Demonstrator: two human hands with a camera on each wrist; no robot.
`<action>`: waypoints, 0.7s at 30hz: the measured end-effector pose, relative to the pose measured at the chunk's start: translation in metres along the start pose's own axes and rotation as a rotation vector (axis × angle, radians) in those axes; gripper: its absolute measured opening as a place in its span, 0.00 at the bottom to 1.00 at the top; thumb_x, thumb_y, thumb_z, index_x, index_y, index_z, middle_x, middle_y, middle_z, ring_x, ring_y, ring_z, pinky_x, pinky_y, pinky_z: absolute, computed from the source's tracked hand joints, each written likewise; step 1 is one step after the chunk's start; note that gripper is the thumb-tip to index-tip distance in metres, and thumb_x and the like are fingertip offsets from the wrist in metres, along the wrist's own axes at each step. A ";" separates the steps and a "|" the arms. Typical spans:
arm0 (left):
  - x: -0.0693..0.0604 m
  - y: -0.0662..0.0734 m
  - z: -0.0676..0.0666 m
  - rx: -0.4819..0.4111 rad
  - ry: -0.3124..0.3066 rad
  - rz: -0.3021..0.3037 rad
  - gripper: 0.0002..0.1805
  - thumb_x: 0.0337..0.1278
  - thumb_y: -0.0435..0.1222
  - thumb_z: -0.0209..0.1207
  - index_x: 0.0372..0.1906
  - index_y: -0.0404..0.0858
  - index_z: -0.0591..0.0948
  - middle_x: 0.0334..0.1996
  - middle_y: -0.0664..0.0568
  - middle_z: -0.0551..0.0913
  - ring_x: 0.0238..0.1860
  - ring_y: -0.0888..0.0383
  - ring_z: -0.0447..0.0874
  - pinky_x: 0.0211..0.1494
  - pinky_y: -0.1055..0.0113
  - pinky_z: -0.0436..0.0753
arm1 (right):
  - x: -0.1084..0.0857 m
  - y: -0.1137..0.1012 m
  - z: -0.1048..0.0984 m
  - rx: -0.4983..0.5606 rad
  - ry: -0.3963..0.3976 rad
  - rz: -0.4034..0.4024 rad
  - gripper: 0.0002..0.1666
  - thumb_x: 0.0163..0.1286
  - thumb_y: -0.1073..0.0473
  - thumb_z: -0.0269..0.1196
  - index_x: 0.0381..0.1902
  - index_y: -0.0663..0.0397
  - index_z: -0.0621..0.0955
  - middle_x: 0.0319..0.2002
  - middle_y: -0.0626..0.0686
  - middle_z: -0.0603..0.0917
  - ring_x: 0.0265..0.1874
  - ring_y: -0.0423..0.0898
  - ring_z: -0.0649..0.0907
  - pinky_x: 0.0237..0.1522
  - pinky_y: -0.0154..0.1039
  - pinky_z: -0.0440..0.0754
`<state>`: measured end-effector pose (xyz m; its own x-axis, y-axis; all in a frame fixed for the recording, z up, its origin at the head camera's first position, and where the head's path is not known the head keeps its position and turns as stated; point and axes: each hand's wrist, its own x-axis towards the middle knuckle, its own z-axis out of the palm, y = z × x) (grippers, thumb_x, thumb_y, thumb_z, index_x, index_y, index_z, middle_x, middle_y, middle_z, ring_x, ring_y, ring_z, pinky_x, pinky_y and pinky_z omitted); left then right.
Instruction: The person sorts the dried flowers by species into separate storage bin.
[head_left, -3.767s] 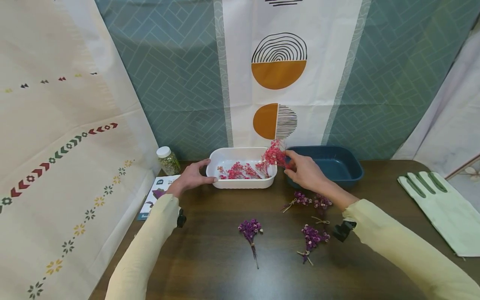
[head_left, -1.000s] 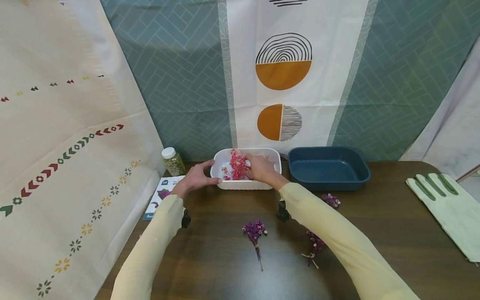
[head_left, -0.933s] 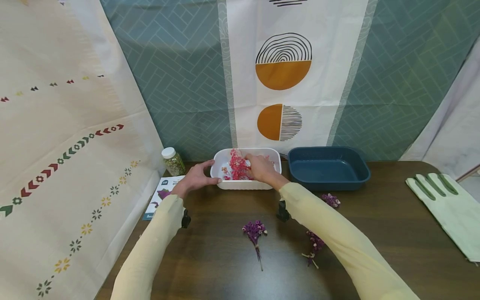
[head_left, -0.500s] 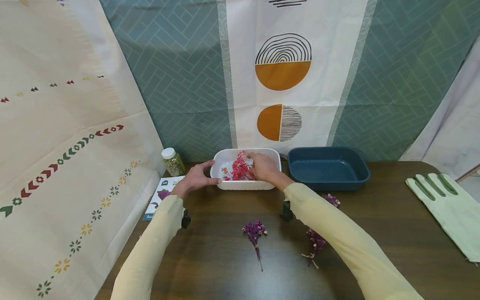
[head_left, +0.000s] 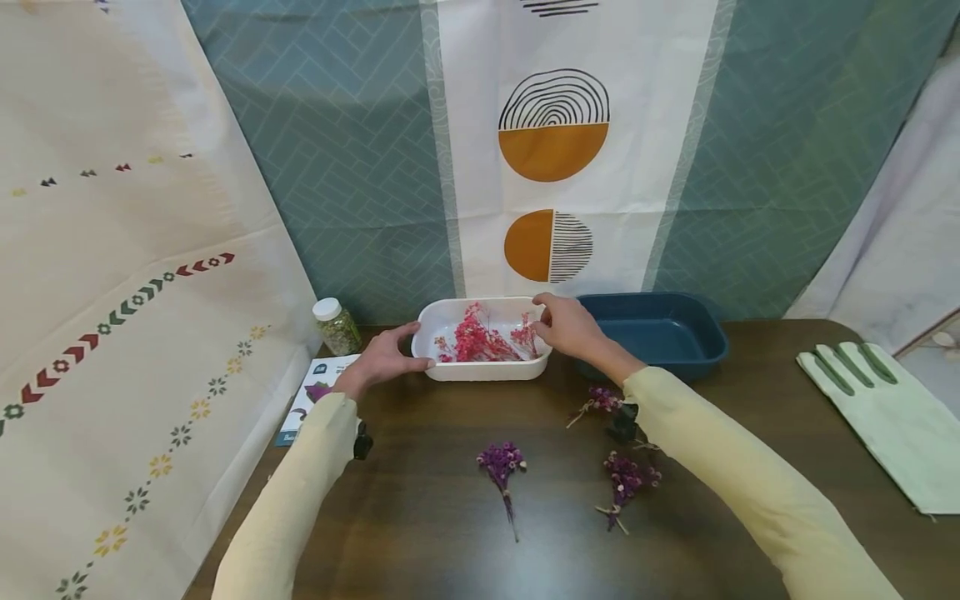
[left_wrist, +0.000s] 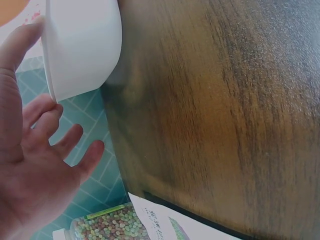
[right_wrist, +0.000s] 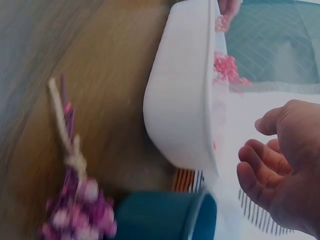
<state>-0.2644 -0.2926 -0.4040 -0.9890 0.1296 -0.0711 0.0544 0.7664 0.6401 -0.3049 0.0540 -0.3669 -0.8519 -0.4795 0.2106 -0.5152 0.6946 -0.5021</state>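
Pink dried flower sprigs lie in the white oval tub at the middle back of the table. My left hand holds the tub's left end; in the left wrist view its thumb and a forefinger touch the rim, the other fingers loosely bent. Over the tub's right end hovers my right hand, its fingers loosely bent. The right wrist view shows nothing between the fingers of this hand. Pink blossoms show above the tub's rim there.
A dark blue tub stands right of the white one. Purple flower bunches, several tied with twine, lie in front. At left are a white-capped jar and a printed card; at right, a green-white cloth.
My right hand, which held a pink sprig and brought it into the white tub, has let go and moved right. The left hand stays on the tub's left end.
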 end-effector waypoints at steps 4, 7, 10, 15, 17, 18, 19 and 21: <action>0.000 0.000 0.000 0.007 0.005 0.000 0.50 0.50 0.51 0.72 0.75 0.37 0.64 0.71 0.38 0.67 0.70 0.39 0.64 0.68 0.38 0.66 | -0.015 0.010 -0.016 -0.002 0.025 -0.017 0.26 0.71 0.62 0.62 0.64 0.67 0.74 0.38 0.59 0.86 0.28 0.49 0.83 0.34 0.47 0.82; 0.000 0.000 0.000 0.013 0.002 0.002 0.50 0.51 0.51 0.72 0.76 0.37 0.64 0.72 0.37 0.66 0.70 0.38 0.63 0.68 0.39 0.66 | -0.026 0.016 -0.026 -0.009 0.020 -0.008 0.25 0.72 0.61 0.62 0.63 0.66 0.75 0.38 0.58 0.86 0.30 0.49 0.84 0.35 0.49 0.82; 0.000 -0.001 -0.001 0.014 0.003 -0.006 0.50 0.51 0.51 0.72 0.76 0.37 0.64 0.72 0.37 0.66 0.70 0.39 0.63 0.68 0.39 0.66 | -0.036 0.019 -0.035 -0.010 0.022 -0.006 0.24 0.72 0.61 0.62 0.63 0.66 0.75 0.38 0.57 0.86 0.31 0.50 0.84 0.36 0.50 0.82; 0.000 -0.002 -0.001 0.014 0.008 -0.008 0.50 0.50 0.51 0.72 0.75 0.37 0.63 0.71 0.36 0.65 0.70 0.38 0.63 0.68 0.38 0.66 | -0.052 0.025 -0.049 -0.006 0.041 -0.030 0.24 0.71 0.62 0.62 0.61 0.69 0.76 0.37 0.57 0.86 0.33 0.50 0.84 0.37 0.51 0.82; 0.000 -0.002 0.000 0.016 0.005 -0.007 0.50 0.50 0.52 0.72 0.75 0.37 0.63 0.72 0.36 0.65 0.71 0.38 0.62 0.67 0.38 0.66 | -0.058 0.028 -0.054 -0.005 0.046 -0.039 0.24 0.71 0.62 0.62 0.61 0.70 0.76 0.37 0.57 0.86 0.33 0.51 0.84 0.36 0.51 0.82; 0.001 -0.002 0.000 0.018 0.004 -0.005 0.51 0.50 0.52 0.71 0.75 0.37 0.63 0.72 0.36 0.65 0.71 0.37 0.62 0.67 0.38 0.67 | -0.061 0.030 -0.056 -0.005 0.048 -0.043 0.24 0.71 0.63 0.62 0.61 0.69 0.76 0.37 0.57 0.86 0.33 0.51 0.84 0.36 0.50 0.82; 0.001 -0.002 0.001 0.018 0.003 -0.004 0.51 0.50 0.53 0.71 0.75 0.37 0.62 0.72 0.36 0.64 0.71 0.37 0.62 0.67 0.38 0.67 | -0.063 0.032 -0.058 -0.005 0.050 -0.045 0.24 0.71 0.63 0.62 0.61 0.70 0.76 0.38 0.57 0.86 0.33 0.51 0.84 0.35 0.50 0.82; 0.001 -0.002 0.001 0.013 0.004 -0.002 0.51 0.50 0.53 0.71 0.75 0.37 0.62 0.72 0.36 0.64 0.71 0.37 0.61 0.67 0.38 0.67 | -0.068 0.036 -0.062 -0.007 0.052 -0.047 0.23 0.71 0.63 0.62 0.61 0.70 0.76 0.38 0.57 0.86 0.34 0.52 0.84 0.35 0.50 0.83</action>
<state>-0.2658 -0.2931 -0.4059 -0.9896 0.1262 -0.0695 0.0545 0.7745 0.6302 -0.2712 0.1454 -0.3476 -0.8302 -0.4837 0.2772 -0.5555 0.6756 -0.4846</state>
